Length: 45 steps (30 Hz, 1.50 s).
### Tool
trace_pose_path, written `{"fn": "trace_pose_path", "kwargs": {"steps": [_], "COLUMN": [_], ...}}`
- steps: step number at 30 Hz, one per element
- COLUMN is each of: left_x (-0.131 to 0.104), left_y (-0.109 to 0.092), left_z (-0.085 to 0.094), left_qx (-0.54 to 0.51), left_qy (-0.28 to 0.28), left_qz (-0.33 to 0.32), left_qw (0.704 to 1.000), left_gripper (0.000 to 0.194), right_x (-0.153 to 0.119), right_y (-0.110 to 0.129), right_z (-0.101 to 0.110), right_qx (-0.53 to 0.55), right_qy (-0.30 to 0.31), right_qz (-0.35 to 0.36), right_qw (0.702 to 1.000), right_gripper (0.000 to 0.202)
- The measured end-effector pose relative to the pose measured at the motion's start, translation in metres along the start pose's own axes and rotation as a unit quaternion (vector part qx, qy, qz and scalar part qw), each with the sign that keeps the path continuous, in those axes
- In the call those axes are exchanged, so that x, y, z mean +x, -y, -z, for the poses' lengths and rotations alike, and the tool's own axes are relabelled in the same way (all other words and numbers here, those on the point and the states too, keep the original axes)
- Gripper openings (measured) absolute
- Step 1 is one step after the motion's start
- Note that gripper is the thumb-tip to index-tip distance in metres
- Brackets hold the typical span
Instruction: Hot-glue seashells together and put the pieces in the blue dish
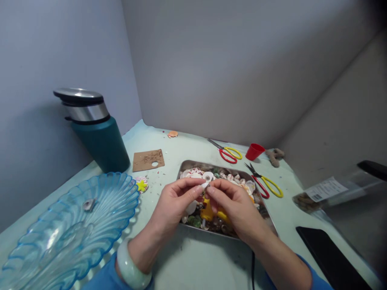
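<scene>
Both hands meet over a metal tray (211,164) filled with shells, green stones and a yellow tool (207,211). Between thumb and forefinger, my left hand (178,197) pinches a small white piece (206,184). The fingertips of my right hand (232,197) close on the other side of that piece, with something tiny and dark at the tips. What the piece is cannot be made out. The yellow tool lies under my right hand, partly hidden by it.
A blue scalloped dish (69,225) and a teal bottle (101,141) stand left. Cardboard (148,160) lies behind the dish. Two pairs of scissors (226,152), a red cup (254,151), a labelled bag (323,191) and a black flat object (328,255) are right.
</scene>
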<state>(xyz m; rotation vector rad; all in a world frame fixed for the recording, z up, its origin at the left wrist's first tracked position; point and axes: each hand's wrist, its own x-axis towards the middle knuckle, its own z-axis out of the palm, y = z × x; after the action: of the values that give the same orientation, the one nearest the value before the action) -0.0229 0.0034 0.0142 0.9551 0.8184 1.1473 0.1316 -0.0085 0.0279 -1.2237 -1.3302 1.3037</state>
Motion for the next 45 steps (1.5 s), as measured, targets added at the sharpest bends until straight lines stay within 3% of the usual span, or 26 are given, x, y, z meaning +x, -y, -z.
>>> {"fn": "trace_pose_path", "kwargs": {"steps": [16,45], "left_x": [-0.0014,-0.0018], "left_y": [-0.0027,0.0036], "left_z": [-0.0018,0.0002], "left_qx": [-0.067,-0.038], "left_qy": [0.004,0.028], "left_qz": [0.032,0.023], "left_qw": [0.997,0.999], "left_gripper": [0.019,0.019], "right_x": [-0.0032,-0.0072], "right_y": [0.0021,0.0006], "right_z": [-0.0026,-0.0047], "right_qx": [-0.013,-0.034], "right_qy": [-0.022,-0.076], "right_qz": [0.027,0.048], "right_qw": [0.999,0.995], "right_gripper": [0.029,0.026]}}
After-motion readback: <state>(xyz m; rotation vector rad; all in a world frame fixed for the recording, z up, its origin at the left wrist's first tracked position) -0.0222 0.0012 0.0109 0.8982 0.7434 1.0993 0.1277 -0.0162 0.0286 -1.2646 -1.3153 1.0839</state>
